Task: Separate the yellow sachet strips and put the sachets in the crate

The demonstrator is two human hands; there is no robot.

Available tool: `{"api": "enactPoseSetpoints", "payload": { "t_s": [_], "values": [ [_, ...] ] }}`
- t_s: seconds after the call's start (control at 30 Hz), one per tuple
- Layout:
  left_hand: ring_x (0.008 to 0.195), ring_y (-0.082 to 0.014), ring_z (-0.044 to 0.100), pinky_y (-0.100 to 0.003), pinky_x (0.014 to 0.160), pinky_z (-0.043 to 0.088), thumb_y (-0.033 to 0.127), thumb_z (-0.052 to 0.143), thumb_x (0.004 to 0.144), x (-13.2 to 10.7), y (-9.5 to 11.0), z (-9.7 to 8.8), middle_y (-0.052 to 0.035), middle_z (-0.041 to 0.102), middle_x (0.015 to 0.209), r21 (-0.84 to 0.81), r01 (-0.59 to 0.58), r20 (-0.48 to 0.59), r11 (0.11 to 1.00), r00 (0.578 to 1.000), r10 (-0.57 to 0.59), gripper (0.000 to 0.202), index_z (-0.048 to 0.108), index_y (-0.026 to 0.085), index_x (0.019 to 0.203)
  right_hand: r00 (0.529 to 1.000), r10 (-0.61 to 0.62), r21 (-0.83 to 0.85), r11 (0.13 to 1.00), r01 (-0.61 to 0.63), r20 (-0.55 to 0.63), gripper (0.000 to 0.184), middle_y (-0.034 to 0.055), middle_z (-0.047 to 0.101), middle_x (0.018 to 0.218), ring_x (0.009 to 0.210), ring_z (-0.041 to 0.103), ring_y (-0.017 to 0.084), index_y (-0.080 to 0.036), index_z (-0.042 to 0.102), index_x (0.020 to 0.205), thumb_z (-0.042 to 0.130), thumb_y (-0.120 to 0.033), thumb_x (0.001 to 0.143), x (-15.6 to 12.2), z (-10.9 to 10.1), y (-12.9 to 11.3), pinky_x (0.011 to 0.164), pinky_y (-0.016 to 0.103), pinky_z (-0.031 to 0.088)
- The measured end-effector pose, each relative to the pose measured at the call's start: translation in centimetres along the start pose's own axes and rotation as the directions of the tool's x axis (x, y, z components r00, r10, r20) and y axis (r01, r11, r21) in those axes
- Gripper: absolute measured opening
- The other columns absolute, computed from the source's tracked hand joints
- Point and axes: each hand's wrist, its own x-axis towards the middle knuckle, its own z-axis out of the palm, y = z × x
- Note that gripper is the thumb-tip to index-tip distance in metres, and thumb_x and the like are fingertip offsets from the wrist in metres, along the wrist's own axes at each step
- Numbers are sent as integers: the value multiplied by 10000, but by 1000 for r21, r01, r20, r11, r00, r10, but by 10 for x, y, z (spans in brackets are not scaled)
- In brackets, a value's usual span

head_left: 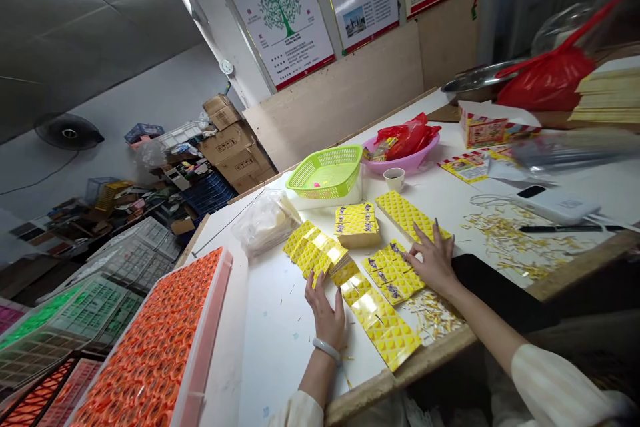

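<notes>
Bright overhead light top left; right edge blurred, distorted.

Bare table [280, 320] lies open left of the yellow packets [385, 320], up to the orange tray [165, 340]. Beyond the packets, a clear bag [265, 220], green basket [325, 173], pink bowl [405, 157] and cup [394, 179] block the way. Right of the packets, foil scraps [515, 240] litter the surface.

The orange tray [150, 353] runs off the bottom edge. At right, a clear wrapped bundle [575, 147] is blurred beyond telling, and the wall posters' [280, 10] print is too small to read.
</notes>
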Motion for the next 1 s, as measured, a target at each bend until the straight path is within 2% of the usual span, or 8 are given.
{"api": "enactPoseSetpoints", "payload": {
  "t_s": [0.27,0.37,0.47,0.6,0.73,0.83,0.9,1.0],
  "values": [
    [1347,-279,244,-530,1096,223,200,471,888,0,-3,1,-150,319,1381,1,-15,21,1000,1000,15,466,353,206,1338,943,-173,-153,979,134,-286,268,65,578,1273,1372,196,330,-180,653,697,479,-277,876,4,-23,-14,1081,595,167],
    [1346,-276,250,-534,1097,229,210,464,894,-1,-6,1,-146,325,1377,-15,-3,17,1000,1000,3,446,369,208,1330,938,-1,117,992,44,-348,234,93,661,1109,1265,403,319,-186,616,730,489,-329,865,7,-25,-14,1030,508,308],
    [1344,-273,264,-537,1102,223,249,466,904,2,-2,-2,-145,349,1368,-67,19,-8,998,1000,-19,404,407,205,1301,901,234,350,931,-100,-365,279,116,676,786,880,626,273,-191,539,752,459,-438,856,8,-28,-15,744,376,472],
    [1380,-274,225,-485,1113,253,354,556,871,18,34,-12,-114,281,1462,-333,78,39,940,997,-69,486,404,237,1318,862,380,499,848,-179,-337,335,0,522,503,435,493,147,-215,429,758,399,-525,880,-8,-43,-41,436,249,348],
    [1390,-254,221,-394,1089,341,432,600,835,34,97,-21,-56,196,1528,-729,262,253,633,962,-106,724,207,316,1432,920,358,637,749,-179,-162,330,-95,358,390,311,334,94,-233,402,741,408,-525,896,-34,-62,-87,334,209,256],
    [1318,-244,378,-388,1064,386,404,551,866,38,132,-27,-68,334,1475,-829,434,393,352,901,-185,729,127,322,1453,967,251,774,607,-181,29,317,-30,561,558,483,536,117,-224,434,744,496,-510,864,-44,-76,-107,456,209,430],
    [1258,-247,462,-395,1029,431,394,518,878,37,142,-33,-80,441,1406,-819,527,478,227,845,-240,714,110,316,1460,971,206,887,416,-201,123,310,56,666,934,866,633,169,-222,489,862,642,-479,776,-43,-86,-110,730,263,514],
    [1278,-240,438,-391,1043,422,389,513,878,35,148,-41,-80,469,1385,-783,593,550,188,801,-238,703,131,304,1463,937,122,940,58,-336,327,571,90,491,1356,1202,502,218,-281,444,1212,703,-440,729,-38,-103,-111,966,374,442]
  ]
}}
